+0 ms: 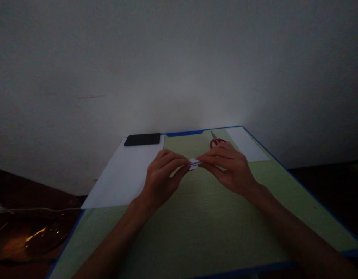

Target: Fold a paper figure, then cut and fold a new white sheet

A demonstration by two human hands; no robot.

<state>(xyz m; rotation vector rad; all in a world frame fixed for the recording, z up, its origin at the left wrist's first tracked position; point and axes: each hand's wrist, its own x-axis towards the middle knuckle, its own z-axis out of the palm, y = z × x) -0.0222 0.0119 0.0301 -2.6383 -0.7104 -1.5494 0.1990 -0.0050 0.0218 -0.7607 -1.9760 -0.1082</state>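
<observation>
A small folded piece of white paper [193, 163] is held above the middle of the green table. My left hand [166, 170] pinches its left side between thumb and fingers. From the other side, my right hand [229, 166] grips the right edge with thumb and fingertips. Both sets of fingertips cover parts of the paper, and its exact folds are too small to make out. Just behind my right hand lie scissors [214, 140] with red handles, their blades pointing away from me; the hand partly hides the handles.
The green tabletop [202, 224] has a blue edge and stands against a grey wall [179, 69]. At left lies a large white sheet [121, 174] with a dark flat phone-like object [142, 139] on it. Another white sheet [250, 145] is at back right. A white cable [45, 209] runs off left.
</observation>
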